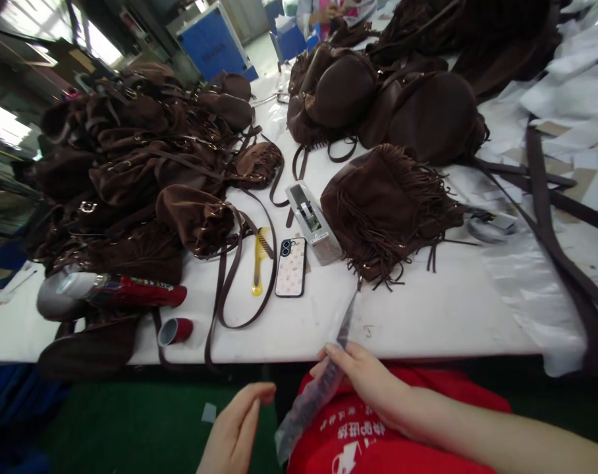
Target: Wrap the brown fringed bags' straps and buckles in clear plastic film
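Note:
My right hand (355,365) is closed around a dark strap in a clear plastic sleeve (316,398). The sleeve's lower end hangs over my red apron, and the strap's upper end runs up to a brown fringed suede bag (382,197) lying on the table. Off to the left, my left hand (237,424) is held apart from the sleeve, fingers stretched out and nothing in them. Just beyond my hands lie a phone in a patterned case (290,268), a yellow comb (259,263) and a clear-topped box (313,224).
Brown bags (131,158) are heaped on the left, with a red bottle (135,289) and a red cup (175,331) near the table edge. More bags (427,118) stand at the back. Plastic bags (526,289) and loose straps cover the right. Another person (328,13) is across the table.

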Demonstrator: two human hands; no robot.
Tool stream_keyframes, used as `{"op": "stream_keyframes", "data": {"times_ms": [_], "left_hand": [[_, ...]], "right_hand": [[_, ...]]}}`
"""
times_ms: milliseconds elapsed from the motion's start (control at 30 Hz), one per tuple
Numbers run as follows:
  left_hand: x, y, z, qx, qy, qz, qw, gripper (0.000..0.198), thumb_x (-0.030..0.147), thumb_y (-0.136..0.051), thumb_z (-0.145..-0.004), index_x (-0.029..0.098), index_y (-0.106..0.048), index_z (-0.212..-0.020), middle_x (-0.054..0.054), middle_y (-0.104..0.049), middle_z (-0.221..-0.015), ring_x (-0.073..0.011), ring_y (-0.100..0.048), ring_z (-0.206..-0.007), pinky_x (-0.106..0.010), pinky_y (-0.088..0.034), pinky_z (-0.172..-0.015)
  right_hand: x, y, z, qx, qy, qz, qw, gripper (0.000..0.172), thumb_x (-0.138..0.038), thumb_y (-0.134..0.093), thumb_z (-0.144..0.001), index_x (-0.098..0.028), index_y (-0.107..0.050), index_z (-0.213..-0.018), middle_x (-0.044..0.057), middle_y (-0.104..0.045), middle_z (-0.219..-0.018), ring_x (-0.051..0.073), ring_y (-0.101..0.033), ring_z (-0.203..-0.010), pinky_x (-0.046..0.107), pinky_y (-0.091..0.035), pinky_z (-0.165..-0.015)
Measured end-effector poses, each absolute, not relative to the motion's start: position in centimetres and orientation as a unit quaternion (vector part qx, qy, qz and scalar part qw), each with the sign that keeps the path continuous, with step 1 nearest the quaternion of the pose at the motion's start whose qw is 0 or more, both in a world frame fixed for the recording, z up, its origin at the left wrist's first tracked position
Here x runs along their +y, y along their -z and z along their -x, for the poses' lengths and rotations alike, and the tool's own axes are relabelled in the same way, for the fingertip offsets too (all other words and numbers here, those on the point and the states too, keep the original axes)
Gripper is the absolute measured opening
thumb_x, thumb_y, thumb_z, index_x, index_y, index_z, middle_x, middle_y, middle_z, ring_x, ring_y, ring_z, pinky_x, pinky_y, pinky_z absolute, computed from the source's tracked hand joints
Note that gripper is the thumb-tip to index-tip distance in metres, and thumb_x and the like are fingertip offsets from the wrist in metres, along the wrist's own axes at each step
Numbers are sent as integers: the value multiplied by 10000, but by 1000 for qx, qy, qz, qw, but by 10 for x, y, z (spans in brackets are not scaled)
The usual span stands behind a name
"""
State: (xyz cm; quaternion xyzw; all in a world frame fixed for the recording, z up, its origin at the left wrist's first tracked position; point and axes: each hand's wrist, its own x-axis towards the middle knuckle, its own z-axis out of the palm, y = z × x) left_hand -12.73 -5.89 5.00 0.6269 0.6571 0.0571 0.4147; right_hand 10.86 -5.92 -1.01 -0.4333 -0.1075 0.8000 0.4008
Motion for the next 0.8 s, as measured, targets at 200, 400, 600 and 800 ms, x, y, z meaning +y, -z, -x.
{"op": "stream_keyframes", "data": {"times_ms": [200,400,600,800], "left_hand": [[19,-41,-4,541,-55,-735,404,438,418,-526,-868,148,-588,-1207,-128,-655,-1156,-225,-638,-1004,-356,-504,-914],[41,-6,-58,528,-41,-654,540,307,359,-492,-876,136,-592,-1061,-49,-659,-781,-151,-625,-623,-256,-515,-588],[41,-7,-56,548,-39,-529,647,248,296,-483,-869,135,-569,-1038,11,-563,-703,-73,-507,-516,-178,-427,-490],[46,-17,-56,484,-30,-458,745,363,381,-570,-844,100,-612,-1070,46,-448,-637,-21,-328,-449,-153,-189,-405]], "right_hand": [[-57,20,-118,-295,-717,459,434,520,-661,-494,-806,-171,-646,-890,109,-726,-892,278,-659,-946,448,-443,-966],[-56,16,-126,-342,-705,462,414,426,-473,-429,-906,-125,-656,-1001,125,-716,-990,285,-628,-1021,426,-459,-945],[-56,18,-131,-379,-711,448,387,288,-310,-489,-876,-142,-657,-1038,103,-699,-1065,255,-612,-1036,364,-437,-955],[-62,23,-132,-420,-721,454,313,173,-281,-534,-835,-175,-667,-865,64,-722,-875,204,-635,-789,286,-462,-736]]}}
